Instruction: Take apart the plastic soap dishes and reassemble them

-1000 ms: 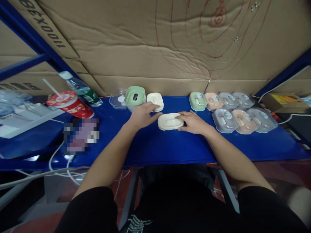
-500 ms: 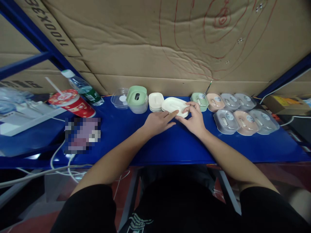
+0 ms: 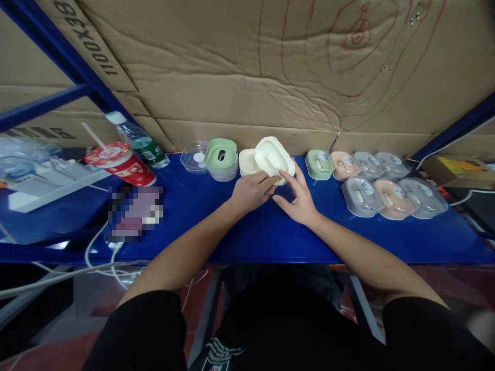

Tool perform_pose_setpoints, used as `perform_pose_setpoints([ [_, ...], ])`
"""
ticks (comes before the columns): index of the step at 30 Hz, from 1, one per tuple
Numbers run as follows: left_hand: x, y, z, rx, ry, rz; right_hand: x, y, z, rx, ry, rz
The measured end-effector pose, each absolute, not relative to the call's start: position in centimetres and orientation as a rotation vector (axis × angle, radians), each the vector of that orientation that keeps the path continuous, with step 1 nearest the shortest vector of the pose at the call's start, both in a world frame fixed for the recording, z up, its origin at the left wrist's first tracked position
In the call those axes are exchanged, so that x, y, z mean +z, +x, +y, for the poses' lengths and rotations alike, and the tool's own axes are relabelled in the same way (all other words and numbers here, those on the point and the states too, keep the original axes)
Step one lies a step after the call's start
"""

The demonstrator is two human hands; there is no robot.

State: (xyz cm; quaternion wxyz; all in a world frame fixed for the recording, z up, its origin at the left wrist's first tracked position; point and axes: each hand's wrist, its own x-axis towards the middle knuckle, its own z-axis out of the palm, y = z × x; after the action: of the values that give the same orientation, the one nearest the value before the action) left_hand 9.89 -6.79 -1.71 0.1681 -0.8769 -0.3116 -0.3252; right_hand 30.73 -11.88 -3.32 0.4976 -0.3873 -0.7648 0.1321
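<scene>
A cream plastic lid [image 3: 275, 154] with a molded, raised middle stands tilted up in front of me. My left hand [image 3: 253, 193] grips its lower edge, fingers bent together. At the lid's right edge, my right hand [image 3: 298, 200] rests its extended fingers against the rim, thumb spread well away. Just left of the lid, and partly covered by it, sits a stack of smaller cream pieces [image 3: 248, 161]. Beyond that stack is a green-lidded container [image 3: 221, 159] with a dark oval slot, beside a clear plastic lid [image 3: 194, 156].
Closed containers stand at right: a green one [image 3: 319, 164], a peach one [image 3: 395, 198] and several grey ones [image 3: 362, 196]. On the left are a water bottle [image 3: 143, 141], a red cup [image 3: 126, 164] and a white power strip [image 3: 54, 188]. Cardboard [image 3: 216, 103] walls the back.
The cream lid has turned from lying nearly flat to tilted upright and shifted slightly left. My right thumb has come off it and spread apart, while my left fingers have closed on its lower edge.
</scene>
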Motion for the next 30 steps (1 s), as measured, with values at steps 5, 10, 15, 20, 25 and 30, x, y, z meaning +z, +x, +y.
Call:
perform_pose_setpoints([
  [5, -2.4, 9.9, -6.5, -0.968, -2.600, -0.871, -3.6, 30.6, -12.0, 0.504, -0.810, -1.957],
  [10, -2.7, 9.7, -6.2, -0.992, -2.677, -1.036, -3.9, 30.2, -11.8, 0.635, -0.794, -1.941],
  [15, -2.5, 9.5, -6.0, -1.007, -2.669, -1.239, -3.5, 30.5, -11.5, 0.716, -0.676, -1.885],
  [20, -2.3, 8.4, -4.8, -0.964, -2.604, -1.324, -3.0, 31.3, -11.5, 0.646, -0.782, -1.962],
  [25, -1.4, 6.6, -3.8, -0.731, -2.589, -1.419, -3.2, 31.8, -11.2, 0.484, -0.831, -2.026],
  [30, -0.2, 5.8, -3.8, -0.456, -2.540, -1.650, -3.6, 31.9, -11.2, 0.430, -0.851, -2.051],
])
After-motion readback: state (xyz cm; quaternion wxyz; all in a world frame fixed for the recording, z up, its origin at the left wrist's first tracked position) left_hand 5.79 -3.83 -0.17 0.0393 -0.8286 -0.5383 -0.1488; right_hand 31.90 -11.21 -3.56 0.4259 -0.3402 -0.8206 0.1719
